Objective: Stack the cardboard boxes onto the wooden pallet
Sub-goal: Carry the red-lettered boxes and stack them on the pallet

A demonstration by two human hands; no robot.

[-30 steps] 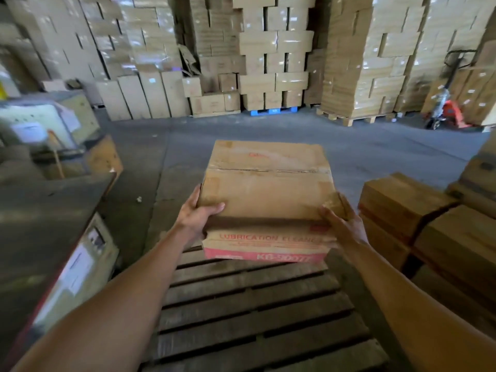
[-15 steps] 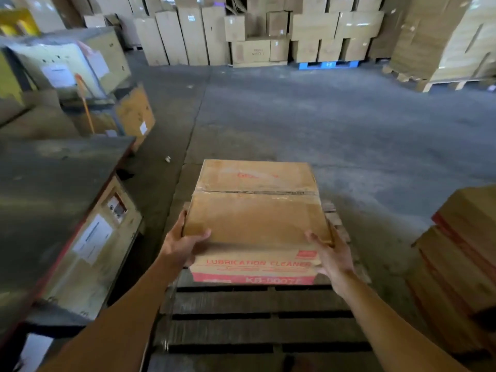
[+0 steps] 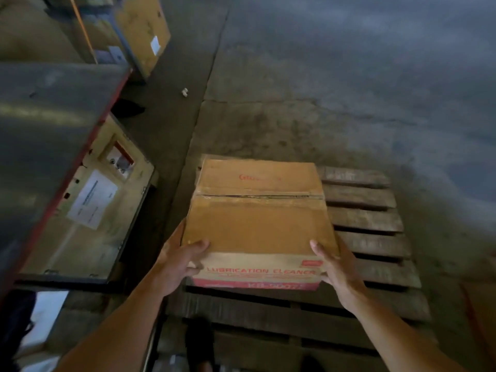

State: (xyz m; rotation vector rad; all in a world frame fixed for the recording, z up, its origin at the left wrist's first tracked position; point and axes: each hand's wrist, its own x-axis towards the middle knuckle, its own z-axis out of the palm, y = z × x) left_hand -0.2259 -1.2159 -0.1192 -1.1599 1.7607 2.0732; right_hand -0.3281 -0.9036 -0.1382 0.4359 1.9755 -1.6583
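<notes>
Cardboard box [image 3: 257, 224] between both hands

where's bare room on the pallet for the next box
Bare slats of the pallet lie right of the cardboard box, out to the pallet's right edge, and nearer, between box and shoe. Crowded on the left: left hand and right hand grip the box, beside the cabinet.

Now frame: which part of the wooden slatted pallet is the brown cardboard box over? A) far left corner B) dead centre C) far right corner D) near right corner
A: the brown cardboard box with red print, gripped by the left hand and right hand, covers the far left corner of the wooden slatted pallet; bare slats show to its right and nearer the person.
</notes>
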